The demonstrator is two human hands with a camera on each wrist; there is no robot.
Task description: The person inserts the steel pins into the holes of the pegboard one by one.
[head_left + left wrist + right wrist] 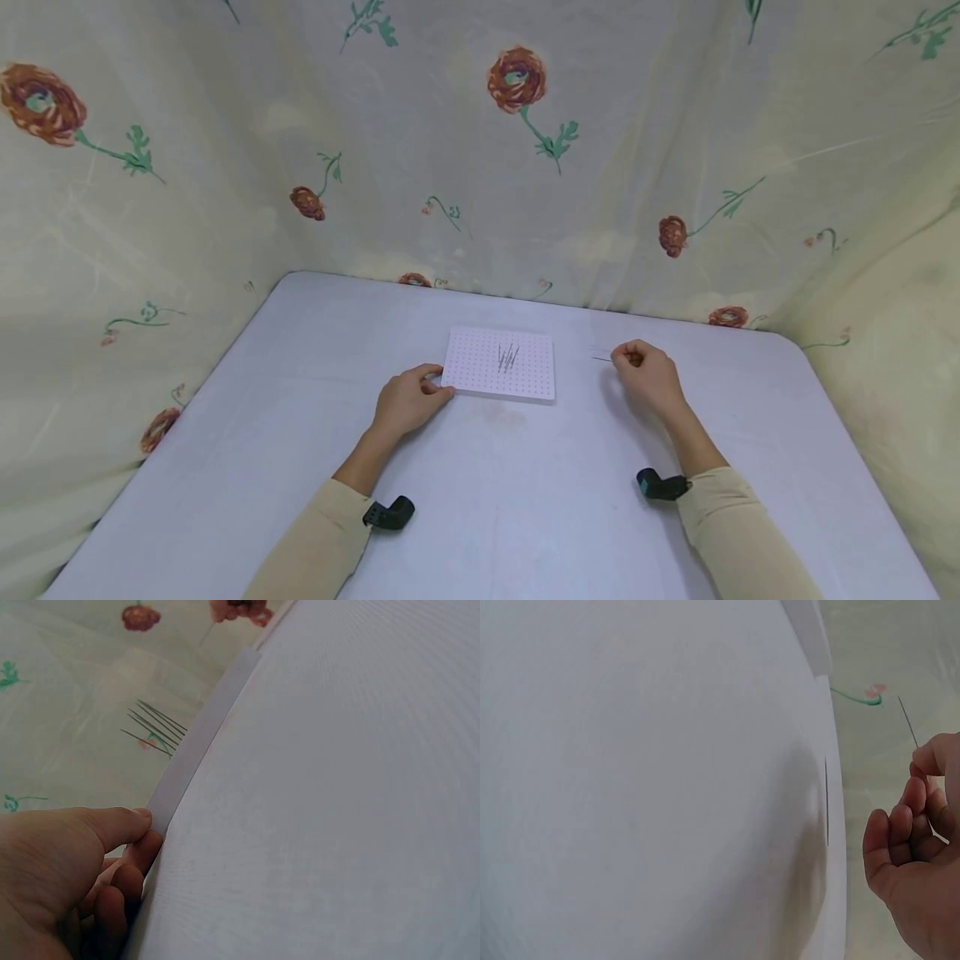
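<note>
A white board with a grid of small holes [472, 375] rests on the table. Several thin dark needles [507, 358] stand in its middle, leaning slightly; the left wrist view shows them sticking up past the board's edge [202, 742]. My left hand [408, 402] grips the board's left side, thumb at the near corner. Right of the board, my right hand [648, 379] pinches a single needle [907, 721] between thumb and fingertip, raised above the table. In the right wrist view another needle [827, 801] lies flat on the tabletop below that hand.
A white cloth [510, 500] covers the table. Flower-patterned curtains [600, 167] hang along its back and sides. Black wrist cameras [390, 513] sit at both sleeve cuffs.
</note>
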